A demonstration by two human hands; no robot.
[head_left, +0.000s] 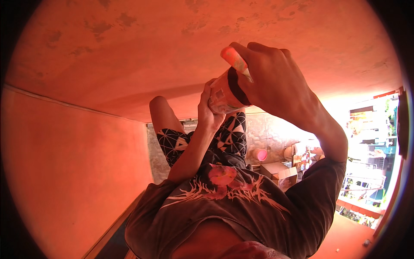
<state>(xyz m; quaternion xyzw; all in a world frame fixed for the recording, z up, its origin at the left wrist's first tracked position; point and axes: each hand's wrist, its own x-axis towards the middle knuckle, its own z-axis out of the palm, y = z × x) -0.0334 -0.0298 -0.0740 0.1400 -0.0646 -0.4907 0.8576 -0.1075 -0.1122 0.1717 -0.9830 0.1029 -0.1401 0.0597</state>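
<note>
My left hand (206,110) is wrapped round the side and base of a tub (222,96), a pale printed container with a dark band near its rim. The tub is tilted in front of the orange wall. Over its rim, my right hand (276,71) is closed on a hand tool (234,58) with a pale, stained, rounded handle. A narrow lighter part of the tool runs down beside my thumb. Its working end is hidden by my hand and the tub, so I cannot tell its exact kind. The tub's inside is out of sight too.
The orange wall (142,56) fills the top, with darker blotchy patches. Another orange wall (77,164) stands on the left. On the grey floor below are a pink cup (261,155) and an opened cardboard box (276,170). A bright opening (366,151) lies to the right.
</note>
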